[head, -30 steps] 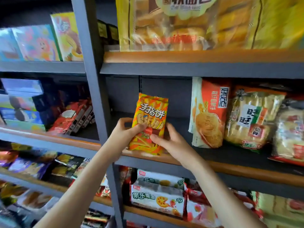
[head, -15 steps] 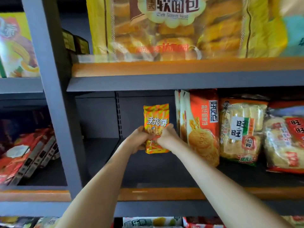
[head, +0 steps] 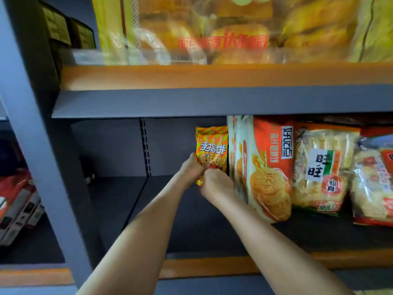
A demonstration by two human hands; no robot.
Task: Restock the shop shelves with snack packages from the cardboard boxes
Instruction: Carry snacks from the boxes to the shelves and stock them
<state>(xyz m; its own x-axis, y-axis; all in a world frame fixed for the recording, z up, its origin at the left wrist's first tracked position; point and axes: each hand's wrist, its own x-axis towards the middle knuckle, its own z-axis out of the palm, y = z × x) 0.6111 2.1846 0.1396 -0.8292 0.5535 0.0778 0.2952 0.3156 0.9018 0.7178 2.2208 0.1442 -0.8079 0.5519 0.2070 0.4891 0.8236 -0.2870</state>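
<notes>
Head camera: the small orange snack packet [head: 211, 145] stands tall, its long side going up and down, far back on the dark shelf [head: 170, 209]. It is just beside the big orange biscuit bag [head: 270, 167] on its right, maybe touching it. Both hands hold it at the bottom, so most of the packet sticks up above the grip. The left hand [head: 192, 169] pinches the left edge with curled fingers. The right hand [head: 214, 184] is curled round the bottom from the front. The hands hide the bottom, so I cannot tell if it sits on the shelf yet. I think letting go comes next, and the packet could tip left, away from the big bag.
</notes>
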